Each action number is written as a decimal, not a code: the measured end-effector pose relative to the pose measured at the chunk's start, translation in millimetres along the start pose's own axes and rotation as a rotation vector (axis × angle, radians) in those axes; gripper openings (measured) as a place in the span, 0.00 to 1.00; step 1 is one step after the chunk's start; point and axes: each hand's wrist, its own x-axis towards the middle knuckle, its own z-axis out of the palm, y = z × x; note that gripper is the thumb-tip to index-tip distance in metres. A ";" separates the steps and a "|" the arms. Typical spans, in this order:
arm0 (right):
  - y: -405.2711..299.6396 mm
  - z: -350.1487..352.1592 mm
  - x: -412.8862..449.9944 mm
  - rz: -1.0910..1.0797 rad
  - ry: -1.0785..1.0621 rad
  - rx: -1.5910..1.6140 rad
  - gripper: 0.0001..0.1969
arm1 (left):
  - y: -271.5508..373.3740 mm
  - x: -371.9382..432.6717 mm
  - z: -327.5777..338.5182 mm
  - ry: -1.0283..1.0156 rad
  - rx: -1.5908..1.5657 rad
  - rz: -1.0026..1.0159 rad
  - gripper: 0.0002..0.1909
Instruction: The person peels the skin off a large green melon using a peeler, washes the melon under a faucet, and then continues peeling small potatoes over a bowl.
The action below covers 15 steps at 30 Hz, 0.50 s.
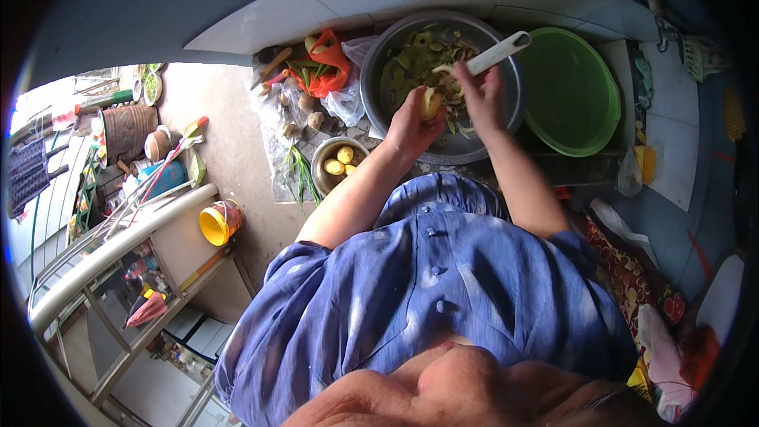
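Observation:
My left hand (408,126) grips a pale yellow potato (430,104) above a large grey metal basin (370,74). In my right hand (485,98) is a white-handled peeler (498,53), its handle slanting up to the right; fingers hide its working end. A pale strip of peel (442,69) shows beside the right fingers. Green and brown peelings (415,56) litter the bottom of the basin. Left of my left forearm, a small metal bowl (319,165) contains several peeled potatoes (338,160).
A green plastic basin (569,95) stands right of the metal one, below a wall tap (665,32). At left lie unpeeled potatoes (315,120), green onions (301,172) and a red plastic bag (332,65) with vegetables. A yellow bucket (216,224) sits farther left, beside a railing (124,255).

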 end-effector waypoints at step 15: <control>6.1 -3.1 17.8 0.177 -0.017 0.055 0.21 | -0.6 -16.8 23.0 0.038 0.436 0.316 0.13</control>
